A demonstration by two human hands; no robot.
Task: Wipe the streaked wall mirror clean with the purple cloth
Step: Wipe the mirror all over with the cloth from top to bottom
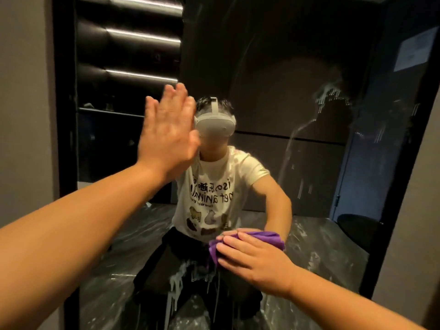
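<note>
A tall black-framed wall mirror (pixel 273 67) fills the view, with white streaks and drips on its right side and near the bottom middle. My left hand (pixel 167 134) lies flat against the glass at mid height on the left, fingers straight and pointing up. My right hand (pixel 256 259) presses a bunched purple cloth (pixel 266 236) onto the glass low and right of centre, fingers spread over it. White drips (pixel 176 284) run down the glass just left of and below the cloth. More streaks (pixel 333 96) show at the upper right.
The mirror's black frame (pixel 64 115) meets grey wall (pixel 23 91) on the left and on the right (pixel 414 210). The glass reflects a person in a white T-shirt, lit shelving and a floor under clear plastic sheeting.
</note>
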